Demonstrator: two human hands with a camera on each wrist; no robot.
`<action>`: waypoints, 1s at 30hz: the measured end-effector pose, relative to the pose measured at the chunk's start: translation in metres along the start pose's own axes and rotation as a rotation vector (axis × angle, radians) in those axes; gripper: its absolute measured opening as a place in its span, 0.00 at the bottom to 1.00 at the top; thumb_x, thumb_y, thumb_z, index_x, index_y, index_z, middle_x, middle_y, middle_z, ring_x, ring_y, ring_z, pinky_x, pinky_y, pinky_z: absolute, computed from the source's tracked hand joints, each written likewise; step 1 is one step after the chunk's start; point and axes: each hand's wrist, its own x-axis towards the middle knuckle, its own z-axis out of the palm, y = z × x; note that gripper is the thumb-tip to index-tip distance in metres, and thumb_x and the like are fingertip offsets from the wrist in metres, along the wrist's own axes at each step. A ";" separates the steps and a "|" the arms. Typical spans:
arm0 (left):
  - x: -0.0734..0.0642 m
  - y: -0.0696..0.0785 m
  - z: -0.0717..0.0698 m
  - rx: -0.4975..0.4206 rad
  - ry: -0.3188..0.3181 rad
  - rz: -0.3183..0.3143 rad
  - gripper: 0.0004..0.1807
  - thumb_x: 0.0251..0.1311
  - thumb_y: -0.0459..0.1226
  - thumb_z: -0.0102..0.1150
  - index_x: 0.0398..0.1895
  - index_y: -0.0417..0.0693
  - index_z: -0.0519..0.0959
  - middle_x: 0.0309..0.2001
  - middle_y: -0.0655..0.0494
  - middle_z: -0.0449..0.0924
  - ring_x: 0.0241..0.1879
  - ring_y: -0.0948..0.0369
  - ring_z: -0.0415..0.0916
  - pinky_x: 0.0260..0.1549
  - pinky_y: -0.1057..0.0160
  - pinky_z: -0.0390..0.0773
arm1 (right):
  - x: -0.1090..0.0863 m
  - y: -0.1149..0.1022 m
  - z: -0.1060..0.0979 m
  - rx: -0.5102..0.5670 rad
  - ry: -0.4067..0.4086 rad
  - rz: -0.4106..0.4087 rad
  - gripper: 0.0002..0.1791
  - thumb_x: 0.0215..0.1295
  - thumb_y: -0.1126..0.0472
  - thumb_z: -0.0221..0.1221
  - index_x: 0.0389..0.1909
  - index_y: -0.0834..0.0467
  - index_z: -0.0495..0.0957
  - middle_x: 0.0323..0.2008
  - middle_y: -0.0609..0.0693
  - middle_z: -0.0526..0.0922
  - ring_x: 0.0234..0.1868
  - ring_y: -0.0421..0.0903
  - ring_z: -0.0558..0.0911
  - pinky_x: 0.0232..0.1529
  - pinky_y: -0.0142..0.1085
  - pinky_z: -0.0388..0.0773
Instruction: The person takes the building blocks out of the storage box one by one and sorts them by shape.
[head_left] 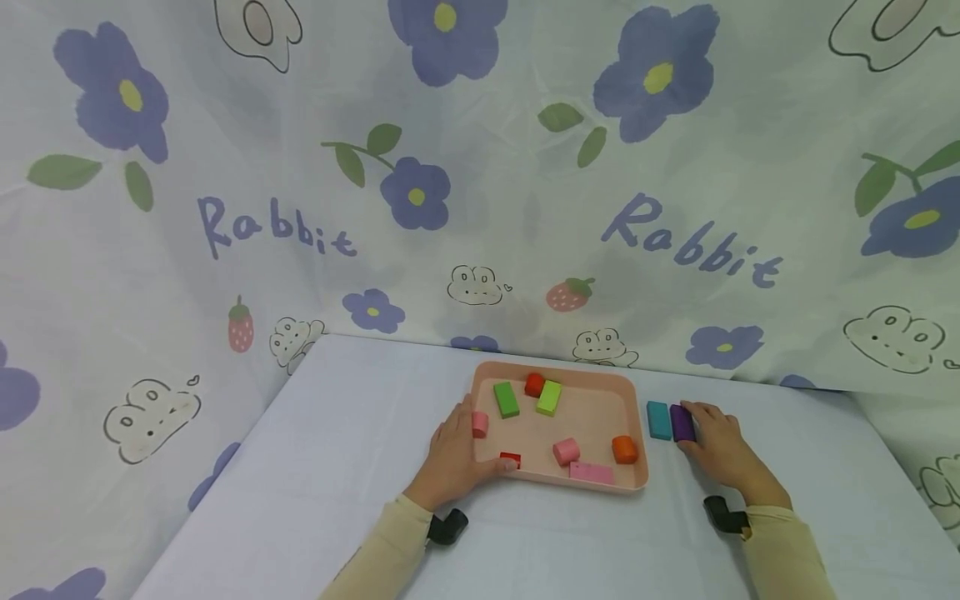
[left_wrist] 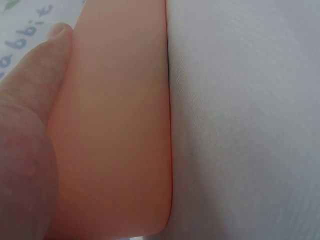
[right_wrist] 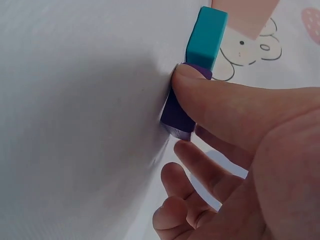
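Nearest, two pale yellow sleeves (head_left: 382, 546) reach in over the white desk (head_left: 570, 558), each with a black wrist device (head_left: 448, 527) just short of the hand. Farther in, the left hand (head_left: 453, 458) rests at the near left corner of a peach tray (head_left: 525, 433), its fingers fairly straight along the left side and its thumb lying along the near wall to the rim; how firmly it presses is hard to judge, as the left wrist view shows only the thumb side. Along the tray's near side lie a small red block (head_left: 510, 457), partly hidden by the thumb, and, to the right, a flat pink block (head_left: 591, 473). Slightly farther are a pink cylinder (head_left: 566, 452) and, near the right wall, an orange cylinder (head_left: 624, 450). To the right of the tray, the right hand (head_left: 718, 446) pinches a purple block (head_left: 682, 422) on the desk between thumb and forefinger, the other fingers loosely bent; a teal block (head_left: 659, 421) lies just left of it. Another pink piece (head_left: 480, 424) sits against the tray's left wall. Farther inside are a green block (head_left: 506, 400), a lime block (head_left: 549, 398) and a red piece (head_left: 534, 384) beside the lime one. Farthest hangs a white cloth (head_left: 510, 225) printed with purple flowers and "Rabbit".
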 end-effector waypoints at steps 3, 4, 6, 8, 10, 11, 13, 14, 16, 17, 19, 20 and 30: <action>0.000 0.000 -0.001 0.013 -0.001 0.012 0.66 0.51 0.61 0.70 0.79 0.33 0.44 0.77 0.37 0.51 0.76 0.41 0.48 0.72 0.38 0.48 | 0.000 -0.001 -0.001 0.003 0.007 0.009 0.38 0.61 0.67 0.67 0.68 0.74 0.60 0.62 0.78 0.62 0.59 0.76 0.63 0.57 0.69 0.66; 0.000 0.000 -0.001 0.015 0.000 0.018 0.66 0.51 0.61 0.70 0.79 0.32 0.44 0.77 0.36 0.51 0.76 0.41 0.48 0.72 0.38 0.49 | 0.000 -0.002 -0.002 0.007 0.009 0.012 0.39 0.61 0.67 0.67 0.69 0.74 0.60 0.63 0.78 0.62 0.59 0.76 0.62 0.58 0.69 0.65; 0.000 0.000 -0.001 0.024 -0.003 0.020 0.66 0.51 0.61 0.70 0.79 0.32 0.43 0.77 0.36 0.51 0.76 0.41 0.48 0.72 0.38 0.49 | -0.001 -0.003 -0.003 0.016 0.013 0.019 0.39 0.60 0.66 0.68 0.69 0.73 0.60 0.64 0.77 0.61 0.60 0.76 0.61 0.58 0.70 0.65; 0.000 0.000 -0.001 0.025 -0.007 0.018 0.67 0.51 0.61 0.70 0.79 0.32 0.43 0.77 0.36 0.50 0.76 0.41 0.48 0.72 0.38 0.49 | -0.001 -0.005 -0.004 0.027 0.016 0.022 0.40 0.61 0.65 0.68 0.69 0.72 0.60 0.65 0.76 0.59 0.60 0.76 0.60 0.59 0.71 0.64; 0.000 0.000 -0.001 0.018 -0.007 0.017 0.67 0.51 0.61 0.70 0.79 0.32 0.43 0.77 0.36 0.50 0.76 0.41 0.48 0.72 0.38 0.48 | -0.001 -0.007 -0.005 0.037 0.021 0.021 0.40 0.61 0.65 0.68 0.70 0.72 0.60 0.66 0.76 0.58 0.61 0.76 0.59 0.59 0.71 0.63; 0.000 0.000 -0.001 0.019 -0.009 0.013 0.66 0.51 0.61 0.70 0.79 0.32 0.43 0.77 0.36 0.50 0.76 0.41 0.48 0.72 0.38 0.48 | -0.001 -0.008 -0.006 0.036 0.022 0.020 0.40 0.61 0.64 0.68 0.70 0.71 0.60 0.66 0.76 0.57 0.61 0.76 0.59 0.59 0.71 0.63; 0.001 0.000 -0.002 0.013 -0.009 0.012 0.66 0.52 0.61 0.70 0.79 0.32 0.43 0.77 0.36 0.50 0.76 0.41 0.48 0.73 0.38 0.48 | -0.001 -0.012 -0.007 0.039 0.027 0.016 0.40 0.62 0.64 0.67 0.70 0.71 0.60 0.67 0.76 0.57 0.61 0.75 0.59 0.60 0.71 0.63; 0.001 0.000 -0.002 0.012 -0.008 0.013 0.66 0.52 0.61 0.70 0.79 0.32 0.43 0.77 0.36 0.50 0.76 0.41 0.48 0.72 0.38 0.48 | -0.002 -0.013 -0.008 0.042 0.030 0.015 0.39 0.62 0.63 0.67 0.70 0.71 0.60 0.67 0.75 0.57 0.62 0.75 0.59 0.60 0.71 0.63; 0.001 0.000 -0.002 0.011 -0.007 0.011 0.66 0.51 0.61 0.70 0.79 0.32 0.43 0.77 0.36 0.51 0.76 0.41 0.48 0.72 0.38 0.48 | -0.002 -0.017 -0.010 0.045 0.035 0.012 0.39 0.62 0.63 0.67 0.70 0.70 0.61 0.67 0.75 0.57 0.62 0.75 0.59 0.60 0.71 0.63; 0.001 0.000 -0.002 0.013 -0.006 0.012 0.66 0.51 0.61 0.70 0.79 0.32 0.43 0.77 0.36 0.51 0.76 0.41 0.48 0.72 0.38 0.48 | -0.002 -0.019 -0.011 0.046 0.039 0.008 0.39 0.63 0.63 0.67 0.70 0.70 0.61 0.67 0.75 0.58 0.62 0.75 0.59 0.60 0.71 0.63; 0.000 0.000 -0.002 0.011 -0.003 0.014 0.66 0.51 0.61 0.70 0.79 0.32 0.44 0.77 0.36 0.51 0.76 0.41 0.49 0.72 0.38 0.48 | -0.002 -0.022 -0.014 0.050 0.048 0.004 0.39 0.63 0.62 0.67 0.70 0.70 0.61 0.67 0.75 0.58 0.62 0.74 0.59 0.59 0.71 0.64; 0.000 0.000 -0.002 0.012 -0.002 0.015 0.66 0.51 0.61 0.71 0.79 0.32 0.44 0.77 0.36 0.51 0.75 0.41 0.49 0.72 0.38 0.49 | -0.002 -0.024 -0.015 0.051 0.053 0.000 0.39 0.63 0.62 0.67 0.70 0.69 0.61 0.67 0.74 0.58 0.62 0.74 0.59 0.59 0.71 0.64; 0.000 -0.001 -0.002 0.018 -0.003 0.012 0.65 0.51 0.60 0.71 0.78 0.32 0.44 0.77 0.36 0.51 0.76 0.41 0.48 0.72 0.37 0.49 | -0.002 -0.046 -0.015 0.100 0.090 -0.025 0.37 0.65 0.62 0.66 0.71 0.67 0.62 0.68 0.72 0.61 0.64 0.72 0.61 0.59 0.70 0.66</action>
